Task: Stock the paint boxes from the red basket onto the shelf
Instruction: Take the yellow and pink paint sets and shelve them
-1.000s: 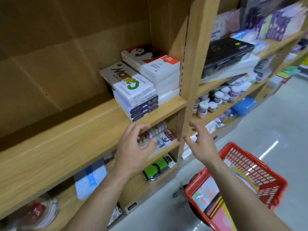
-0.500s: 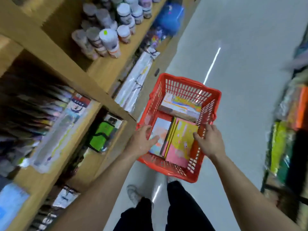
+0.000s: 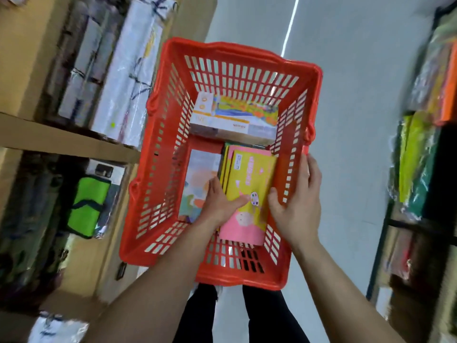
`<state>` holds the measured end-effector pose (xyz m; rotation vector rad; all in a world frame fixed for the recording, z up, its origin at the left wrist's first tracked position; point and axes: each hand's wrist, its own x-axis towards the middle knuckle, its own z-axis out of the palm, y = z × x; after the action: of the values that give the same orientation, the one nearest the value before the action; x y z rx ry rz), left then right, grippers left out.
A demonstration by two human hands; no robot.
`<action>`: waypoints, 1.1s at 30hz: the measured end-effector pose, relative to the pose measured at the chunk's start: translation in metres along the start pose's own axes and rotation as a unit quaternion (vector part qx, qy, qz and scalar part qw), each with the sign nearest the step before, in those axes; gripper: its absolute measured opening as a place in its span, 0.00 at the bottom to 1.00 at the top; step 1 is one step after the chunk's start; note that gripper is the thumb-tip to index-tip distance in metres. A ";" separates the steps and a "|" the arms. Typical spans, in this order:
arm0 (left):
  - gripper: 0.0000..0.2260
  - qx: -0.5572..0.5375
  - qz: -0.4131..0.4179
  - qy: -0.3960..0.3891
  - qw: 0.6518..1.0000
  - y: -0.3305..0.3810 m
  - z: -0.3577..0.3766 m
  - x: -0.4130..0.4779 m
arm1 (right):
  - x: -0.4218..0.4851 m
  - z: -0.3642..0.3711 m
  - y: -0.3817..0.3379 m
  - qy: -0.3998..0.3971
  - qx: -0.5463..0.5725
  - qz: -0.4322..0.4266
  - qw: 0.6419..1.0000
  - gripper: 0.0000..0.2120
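Note:
The red basket (image 3: 237, 49) stands on the floor right below me. Inside it, a yellow and pink paint box (image 3: 249, 174) lies on top of others at the right. A pastel box (image 3: 200, 174) lies at the left and a white and orange box (image 3: 235, 120) across the far end. My left hand (image 3: 220, 204) grips the yellow and pink box at its left edge, thumb across its top. My right hand (image 3: 296, 206) straddles the basket's right wall, with straight fingers along the rim and the thumb inside against the box's right edge.
The wooden shelf unit (image 3: 61, 142) stands at the left, holding wrapped white rolls (image 3: 128, 70) and a green pouch (image 3: 89, 204). Dark shelving with coloured packs (image 3: 425, 157) lines the right. Grey aisle floor (image 3: 346, 120) runs ahead. My legs are under the basket's near edge.
My view swung from the shelf down to the basket. Both hands dropped from shelf height into it, and the left hand took hold of the yellow and pink box.

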<state>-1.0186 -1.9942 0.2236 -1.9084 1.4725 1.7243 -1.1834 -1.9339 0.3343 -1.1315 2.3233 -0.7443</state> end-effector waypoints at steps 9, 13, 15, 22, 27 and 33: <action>0.41 -0.038 0.015 0.059 0.997 0.014 0.000 -0.009 | 0.002 0.005 0.002 0.001 -0.002 0.008 1.000 0.45; 0.49 -0.059 0.084 0.016 0.995 0.019 -0.003 -0.021 | 0.003 0.004 0.004 0.002 -0.005 0.007 1.000 0.44; 0.47 -0.079 0.112 0.014 0.990 0.025 -0.007 -0.026 | 0.003 0.003 0.003 0.000 -0.008 0.005 1.000 0.44; 0.48 -0.144 0.135 0.034 0.980 0.032 -0.042 -0.077 | 0.002 -0.005 -0.002 -0.035 -0.018 -0.002 0.999 0.44; 0.42 -0.199 0.174 0.062 0.963 0.034 -0.079 -0.137 | -0.007 -0.030 -0.026 -0.037 -0.061 0.006 0.997 0.39; 0.43 -0.283 0.208 0.085 0.932 0.036 -0.129 -0.234 | -0.051 -0.067 -0.123 -0.267 0.224 -0.002 0.937 0.29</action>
<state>-0.9228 -1.9757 0.4748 -2.1666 1.6666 2.4498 -1.1244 -1.9379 0.4714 -0.9753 1.5978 -0.7948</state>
